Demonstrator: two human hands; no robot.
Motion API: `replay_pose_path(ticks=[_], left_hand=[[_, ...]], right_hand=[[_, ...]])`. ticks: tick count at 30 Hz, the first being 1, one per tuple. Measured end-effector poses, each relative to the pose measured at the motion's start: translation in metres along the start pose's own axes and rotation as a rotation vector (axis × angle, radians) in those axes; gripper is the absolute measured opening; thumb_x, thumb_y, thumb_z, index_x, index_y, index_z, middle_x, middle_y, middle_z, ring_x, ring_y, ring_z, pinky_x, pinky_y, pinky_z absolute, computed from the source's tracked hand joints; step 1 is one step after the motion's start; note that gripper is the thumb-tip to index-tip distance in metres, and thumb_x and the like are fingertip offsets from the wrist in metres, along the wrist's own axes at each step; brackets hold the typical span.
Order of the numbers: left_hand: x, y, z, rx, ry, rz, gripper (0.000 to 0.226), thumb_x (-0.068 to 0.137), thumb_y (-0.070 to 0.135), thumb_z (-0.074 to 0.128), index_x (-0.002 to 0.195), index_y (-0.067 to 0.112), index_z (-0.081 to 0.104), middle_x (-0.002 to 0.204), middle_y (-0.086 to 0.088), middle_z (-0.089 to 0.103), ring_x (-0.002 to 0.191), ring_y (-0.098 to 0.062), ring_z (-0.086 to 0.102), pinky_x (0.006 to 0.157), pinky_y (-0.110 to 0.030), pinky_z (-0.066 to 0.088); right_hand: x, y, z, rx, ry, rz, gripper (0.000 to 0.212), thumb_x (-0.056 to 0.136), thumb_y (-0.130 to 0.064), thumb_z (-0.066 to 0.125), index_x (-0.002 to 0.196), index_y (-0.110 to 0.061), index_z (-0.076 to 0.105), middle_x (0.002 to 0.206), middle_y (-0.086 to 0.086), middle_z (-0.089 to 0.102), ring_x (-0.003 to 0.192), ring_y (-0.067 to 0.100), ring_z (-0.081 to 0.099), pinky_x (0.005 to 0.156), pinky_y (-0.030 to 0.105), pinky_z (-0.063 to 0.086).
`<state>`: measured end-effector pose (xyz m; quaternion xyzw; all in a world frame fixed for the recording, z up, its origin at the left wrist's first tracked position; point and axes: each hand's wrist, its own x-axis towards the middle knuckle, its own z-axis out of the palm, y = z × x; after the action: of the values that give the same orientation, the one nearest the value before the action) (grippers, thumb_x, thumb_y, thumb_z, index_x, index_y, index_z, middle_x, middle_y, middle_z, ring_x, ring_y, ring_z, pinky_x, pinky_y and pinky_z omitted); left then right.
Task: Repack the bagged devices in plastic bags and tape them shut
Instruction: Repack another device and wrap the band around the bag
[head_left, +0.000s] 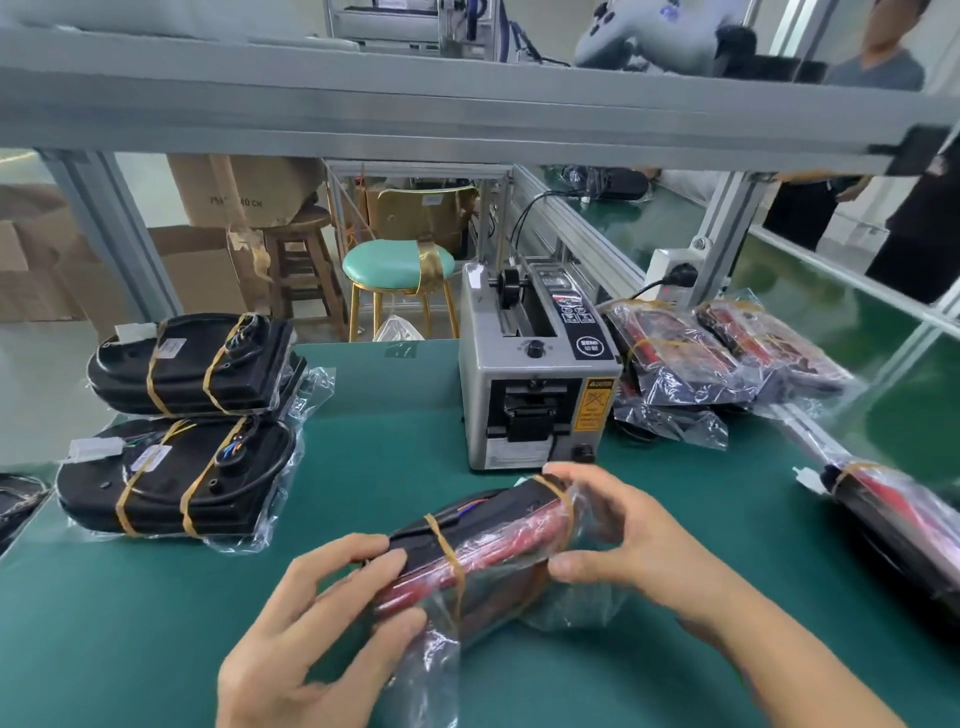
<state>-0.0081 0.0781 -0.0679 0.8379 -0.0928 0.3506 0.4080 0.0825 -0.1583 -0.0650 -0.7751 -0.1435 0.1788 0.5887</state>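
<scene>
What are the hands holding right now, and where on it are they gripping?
A bagged device: the left hand grips its near-left end, the right hand its far-right end.

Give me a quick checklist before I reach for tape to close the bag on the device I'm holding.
1. Both hands hold the device: ok, left hand and right hand grip its ends.
2. Device is inside its plastic bag: ok, film wraps it.
3. Bag mouth folded flat: not ok, loose film bunches near the left hand.
4. Tape machine within reach: ok, right behind the device.
5. Tape strip ready at the outlet: cannot tell.
</scene>
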Motion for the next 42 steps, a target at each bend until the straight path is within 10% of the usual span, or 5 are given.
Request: replay_pose_path(ticks=[9, 21, 28, 37, 42], left_hand=[[0.032, 0.028, 0.013, 0.302, -0.199, 0.12, 0.048, 0.065, 0.054, 0.057, 0.095, 0.022, 0.075, 0.112, 0.004, 0.066, 0.109, -0.022, 0.056, 0.097, -0.039, 0.04], [0.039, 0.038, 0.036, 0.188, -0.332, 0.062, 0.014, 0.061, 0.038, 0.069, 0.075, 0.039, 0.067, 0.098, 0.028, 0.064, 0.091, 0.007, 0.047, 0.083, -0.006, 0.03], [0.04, 0.032, 0.027, 0.211, -0.31, 0.101, 0.01, 0.065, 0.042, 0.052, 0.064, 0.039, 0.061, 0.098, 0.028, 0.061, 0.085, 0.003, 0.045, 0.078, -0.005, 0.029], [0.04, 0.021, 0.03, 0.236, -0.326, 0.259, 0.01, 0.071, 0.038, 0.053, 0.065, 0.036, 0.061, 0.096, 0.02, 0.064, 0.079, -0.003, 0.047, 0.077, -0.022, 0.036], [0.049, 0.02, 0.026, 0.261, -0.402, 0.358, 0.02, 0.066, 0.032, 0.048, 0.062, 0.035, 0.067, 0.093, 0.015, 0.069, 0.08, -0.003, 0.049, 0.072, -0.023, 0.035]], right_hand=[[-0.011, 0.018, 0.004, -0.011, 0.152, -0.16, 0.067, 0.055, -0.037, 0.091, 0.114, -0.043, 0.059, 0.111, -0.012, 0.069, 0.105, 0.007, 0.065, 0.091, 0.018, 0.048], [-0.029, 0.017, 0.004, -0.194, 0.481, -0.591, 0.007, 0.08, -0.014, 0.075, 0.082, -0.02, 0.078, 0.085, -0.011, 0.063, 0.08, 0.012, 0.063, 0.073, 0.017, 0.047], [-0.02, 0.023, 0.014, -0.431, 0.529, -0.766, 0.025, 0.077, 0.006, 0.07, 0.087, -0.017, 0.074, 0.086, -0.009, 0.06, 0.071, 0.004, 0.057, 0.064, 0.014, 0.043], [-0.026, -0.009, -0.008, -0.097, 0.259, -0.328, 0.011, 0.073, -0.032, 0.071, 0.081, -0.028, 0.077, 0.088, -0.011, 0.069, 0.082, 0.003, 0.065, 0.073, 0.012, 0.047], [0.02, -0.018, -0.011, 0.21, 0.643, 0.126, 0.01, 0.083, -0.023, 0.071, 0.075, -0.024, 0.077, 0.052, -0.013, 0.057, 0.054, 0.005, 0.047, 0.048, 0.013, 0.041]])
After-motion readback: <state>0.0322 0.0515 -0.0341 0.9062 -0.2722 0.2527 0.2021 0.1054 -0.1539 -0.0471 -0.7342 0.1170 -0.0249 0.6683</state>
